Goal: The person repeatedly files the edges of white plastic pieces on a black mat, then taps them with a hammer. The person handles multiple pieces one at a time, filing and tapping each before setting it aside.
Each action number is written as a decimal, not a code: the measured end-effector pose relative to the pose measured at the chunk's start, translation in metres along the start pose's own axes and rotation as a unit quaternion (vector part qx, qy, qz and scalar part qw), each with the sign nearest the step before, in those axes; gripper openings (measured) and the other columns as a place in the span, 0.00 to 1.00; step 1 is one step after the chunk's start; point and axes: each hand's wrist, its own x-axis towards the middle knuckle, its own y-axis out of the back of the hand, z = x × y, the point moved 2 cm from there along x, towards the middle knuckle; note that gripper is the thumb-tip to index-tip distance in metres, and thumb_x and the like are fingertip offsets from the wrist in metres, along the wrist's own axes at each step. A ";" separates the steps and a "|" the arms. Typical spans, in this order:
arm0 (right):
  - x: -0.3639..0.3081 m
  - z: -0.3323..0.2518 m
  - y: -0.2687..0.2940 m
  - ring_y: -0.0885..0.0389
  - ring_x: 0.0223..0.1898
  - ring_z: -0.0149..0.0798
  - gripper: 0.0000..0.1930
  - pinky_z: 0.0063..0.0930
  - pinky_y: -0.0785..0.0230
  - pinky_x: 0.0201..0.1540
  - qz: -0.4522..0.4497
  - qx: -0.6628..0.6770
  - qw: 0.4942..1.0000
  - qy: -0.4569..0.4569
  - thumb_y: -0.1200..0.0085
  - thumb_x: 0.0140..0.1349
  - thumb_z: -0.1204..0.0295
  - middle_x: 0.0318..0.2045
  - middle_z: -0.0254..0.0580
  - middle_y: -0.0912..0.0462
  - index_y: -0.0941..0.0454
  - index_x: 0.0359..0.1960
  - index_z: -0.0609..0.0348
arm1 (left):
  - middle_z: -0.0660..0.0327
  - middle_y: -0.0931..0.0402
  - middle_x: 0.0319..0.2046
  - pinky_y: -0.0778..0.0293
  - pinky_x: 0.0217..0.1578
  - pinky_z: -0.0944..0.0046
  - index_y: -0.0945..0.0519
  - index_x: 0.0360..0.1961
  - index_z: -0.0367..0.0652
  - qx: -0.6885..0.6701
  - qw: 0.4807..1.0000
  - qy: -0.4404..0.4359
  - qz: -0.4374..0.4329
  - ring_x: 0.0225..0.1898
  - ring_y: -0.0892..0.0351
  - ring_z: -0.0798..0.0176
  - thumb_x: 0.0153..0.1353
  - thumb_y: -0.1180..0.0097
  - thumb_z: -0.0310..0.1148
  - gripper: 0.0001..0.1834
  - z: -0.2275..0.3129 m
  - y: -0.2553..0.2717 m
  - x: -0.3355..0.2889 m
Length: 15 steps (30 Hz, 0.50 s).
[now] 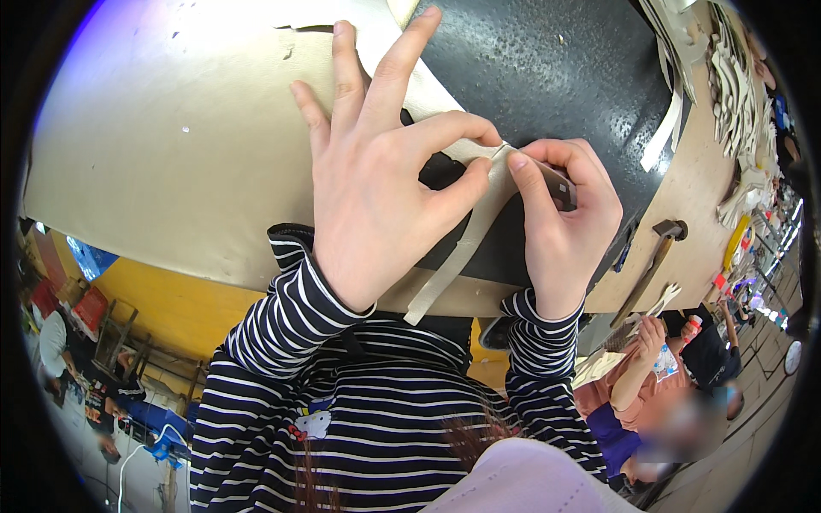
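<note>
Both hands pinch beige strip | left hand | right hand | dark mat beneath

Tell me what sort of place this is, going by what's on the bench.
Probably a leather or shoe-making workshop. A large beige sheet covers the bench, the left hand and right hand pinch a cut strip over a dark slab, a hammer lies nearby, and cut pieces are piled at the far edge.

Black-and-white striped long sleeves, small cartoon print on chest
</note>
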 end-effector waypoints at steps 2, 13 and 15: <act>0.000 0.000 -0.001 0.21 0.26 0.35 0.04 0.25 0.32 0.31 0.004 0.001 1.000 -0.004 0.36 0.56 0.80 0.26 0.41 0.20 0.19 0.30 0.66 | 0.56 0.40 0.72 0.68 0.68 0.23 0.10 0.35 0.59 0.000 1.000 0.001 0.000 0.75 0.54 0.33 0.51 0.30 0.37 0.09 0.000 0.000 0.000; 0.000 0.000 -0.002 0.22 0.25 0.34 0.03 0.25 0.32 0.29 0.013 0.001 1.000 -0.010 0.36 0.55 0.81 0.26 0.40 0.21 0.19 0.30 0.65 | 0.59 0.40 0.72 0.69 0.67 0.21 0.10 0.34 0.59 -0.003 1.000 0.004 -0.002 0.76 0.55 0.33 0.50 0.30 0.37 0.08 0.000 -0.002 0.001; 0.000 0.000 -0.002 0.22 0.25 0.33 0.03 0.25 0.32 0.29 0.015 0.001 1.000 -0.008 0.37 0.55 0.81 0.26 0.40 0.21 0.19 0.30 0.65 | 0.59 0.40 0.72 0.69 0.67 0.21 0.10 0.34 0.59 -0.001 1.000 0.005 -0.002 0.76 0.55 0.33 0.50 0.30 0.38 0.08 0.000 -0.002 0.001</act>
